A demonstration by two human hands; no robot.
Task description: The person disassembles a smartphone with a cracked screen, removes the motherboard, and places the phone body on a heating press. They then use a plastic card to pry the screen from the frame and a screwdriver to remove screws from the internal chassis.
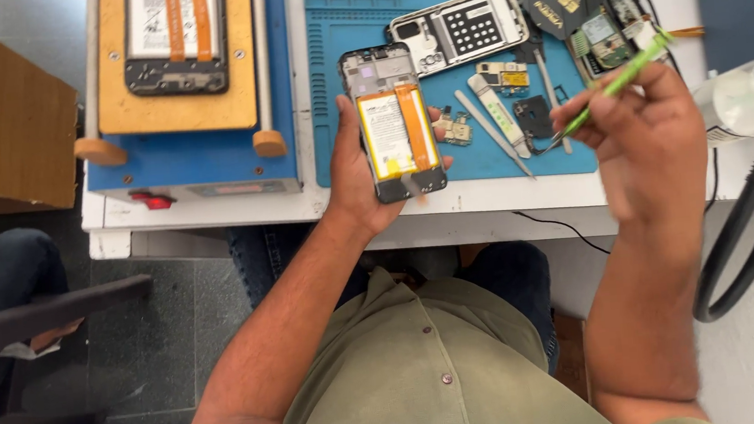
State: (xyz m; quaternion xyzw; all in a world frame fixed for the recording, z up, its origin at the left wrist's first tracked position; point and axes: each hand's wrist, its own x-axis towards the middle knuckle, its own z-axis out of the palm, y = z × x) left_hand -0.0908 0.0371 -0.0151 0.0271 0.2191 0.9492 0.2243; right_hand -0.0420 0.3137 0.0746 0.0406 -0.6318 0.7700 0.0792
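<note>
The opened phone (392, 121), battery showing, sits upright in the left hand (358, 182), fingers wrapped round its edges, held just above the blue mat (333, 25). The right hand (648, 138) pinches a green tool (616, 84), tip angled down toward the mat. Back cover (459, 28), tweezers (490, 131) and small parts (503, 75) lie behind the phone.

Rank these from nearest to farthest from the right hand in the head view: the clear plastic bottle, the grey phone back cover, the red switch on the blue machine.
Measured from the right hand:
1. Clear plastic bottle, just to its right.
2. Grey phone back cover, up and to its left on the blue mat.
3. Red switch on the blue machine, far left.
</note>
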